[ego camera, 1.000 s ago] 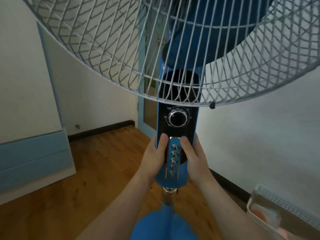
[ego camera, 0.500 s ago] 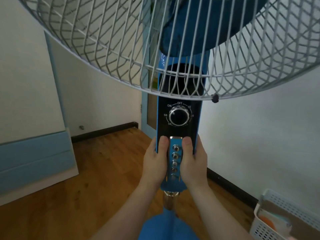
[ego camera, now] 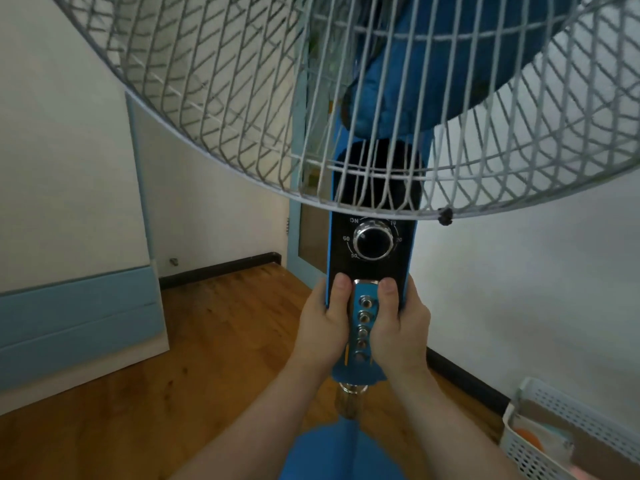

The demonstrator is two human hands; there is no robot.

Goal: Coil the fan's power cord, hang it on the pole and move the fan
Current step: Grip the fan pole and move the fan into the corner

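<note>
Both hands [ego camera: 360, 327] — on fan column [ego camera: 372, 271]

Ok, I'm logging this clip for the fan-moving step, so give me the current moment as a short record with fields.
object held: blue pedestal fan with white wire grille
grip site: black control panel, beside the column of metal buttons
left hand: wraps the panel's left edge, thumb on the front
right hand: wraps the right edge, thumb on the front
timer dial: untouched
power cord: not visible
floor: wooden boards
nearby: white plastic basket, lower right
</note>
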